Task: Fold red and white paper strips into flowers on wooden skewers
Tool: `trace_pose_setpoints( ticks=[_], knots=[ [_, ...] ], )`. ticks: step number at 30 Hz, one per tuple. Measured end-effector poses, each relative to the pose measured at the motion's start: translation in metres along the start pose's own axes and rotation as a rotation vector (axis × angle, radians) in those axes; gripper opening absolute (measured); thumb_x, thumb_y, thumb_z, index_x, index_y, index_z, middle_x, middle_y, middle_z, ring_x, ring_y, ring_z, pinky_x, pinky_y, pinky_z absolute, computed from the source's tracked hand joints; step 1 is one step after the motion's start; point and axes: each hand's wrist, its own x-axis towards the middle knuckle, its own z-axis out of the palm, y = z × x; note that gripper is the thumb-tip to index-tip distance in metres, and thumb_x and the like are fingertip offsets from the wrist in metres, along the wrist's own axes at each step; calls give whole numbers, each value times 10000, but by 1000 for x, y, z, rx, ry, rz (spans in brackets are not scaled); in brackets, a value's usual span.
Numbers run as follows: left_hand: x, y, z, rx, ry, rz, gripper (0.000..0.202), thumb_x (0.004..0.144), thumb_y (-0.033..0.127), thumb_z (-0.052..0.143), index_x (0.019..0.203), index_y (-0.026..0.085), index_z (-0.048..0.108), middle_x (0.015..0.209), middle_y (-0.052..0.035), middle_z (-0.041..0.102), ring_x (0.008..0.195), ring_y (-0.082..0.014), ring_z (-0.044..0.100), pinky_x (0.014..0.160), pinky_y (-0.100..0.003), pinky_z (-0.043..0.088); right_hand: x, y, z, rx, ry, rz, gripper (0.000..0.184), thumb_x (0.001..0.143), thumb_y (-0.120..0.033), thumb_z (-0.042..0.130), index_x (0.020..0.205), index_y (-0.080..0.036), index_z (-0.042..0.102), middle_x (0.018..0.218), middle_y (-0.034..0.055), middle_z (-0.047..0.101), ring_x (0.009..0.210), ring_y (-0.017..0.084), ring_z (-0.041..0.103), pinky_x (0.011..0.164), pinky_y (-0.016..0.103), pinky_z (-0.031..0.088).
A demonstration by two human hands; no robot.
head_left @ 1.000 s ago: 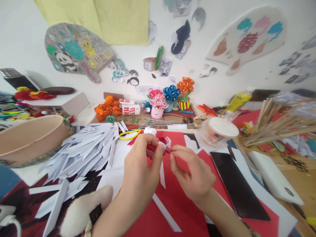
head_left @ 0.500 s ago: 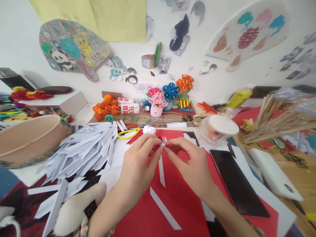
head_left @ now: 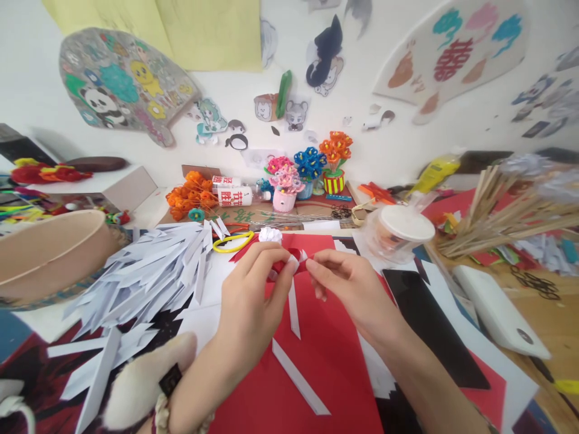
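My left hand (head_left: 253, 289) pinches a small piece folded from red and white paper strips (head_left: 295, 259) between thumb and fingertips. From its right side a red strip end leads to my right hand (head_left: 346, 280), whose thumb and forefinger are closed on it. The fingers hide much of the folded piece. Below both hands lies a red paper sheet (head_left: 325, 361), with two white paper strips (head_left: 298, 377) on it. Just behind my left fingers sits a white paper flower (head_left: 270, 235).
To the left lie a heap of white paper strips (head_left: 149, 271), a round beige bowl (head_left: 49, 247) and yellow-handled scissors (head_left: 233, 242). A black phone (head_left: 429, 325), a lidded tub (head_left: 402, 229) and a white power bank (head_left: 502, 310) are on the right. Small flower pots (head_left: 284, 199) line the back.
My right hand has moved slightly right, away from the left fingertips, with the red strip end now between its fingers. The left hand keeps its pinch on the folded piece.
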Motion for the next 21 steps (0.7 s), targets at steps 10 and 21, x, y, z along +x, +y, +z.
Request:
trace_pose_setpoints(
  ticks=[10,21],
  knots=[
    [3,12,5,9,104,-317,56,855,153,592,806,181,590,797,10,649,670,-110,580,652,-248,459,-10,3,18,-225,152,-276,57,901,-254,599,875,-215,632,841,5,709,785,147,702,741,264,566],
    [34,0,-31,-35,-264,-290,201,925,317,504,846,207,653,753,16,689,654,-133,605,640,-253,441,-7,4,10,-473,179,-451,78,938,-190,528,919,-213,601,855,-1,699,795,140,675,708,250,518]
  ],
)
